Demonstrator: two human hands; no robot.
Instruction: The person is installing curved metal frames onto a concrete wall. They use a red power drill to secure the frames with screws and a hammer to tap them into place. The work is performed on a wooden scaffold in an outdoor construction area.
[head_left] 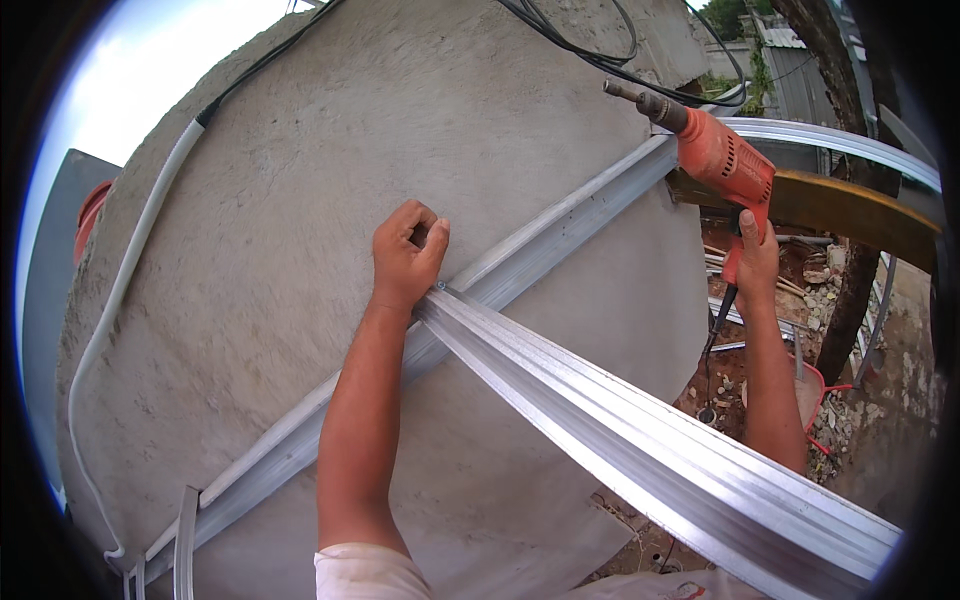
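My right hand [757, 262] grips the handle of a red corded drill [735, 165]. It is held up at the right, with its bit pointing up and left, apart from the metal. My left hand [408, 255] is curled closed, thumb against the fingers; whatever it may hold is hidden. Its wrist is beside the near-wall end of a shiny metal channel [640, 410], where a small screw head [441, 287] shows. That channel crosses over a long metal rail [560, 225] running diagonally along the grey plastered wall [300, 200].
A white conduit [140, 245] runs down the wall's left side, and black cables [590, 55] hang at the top. Another metal channel [840, 138] and a brown beam [840, 205] extend right. Below lie rubble [850, 420] and a red-rimmed wheelbarrow [815, 400] near a tree trunk [850, 300].
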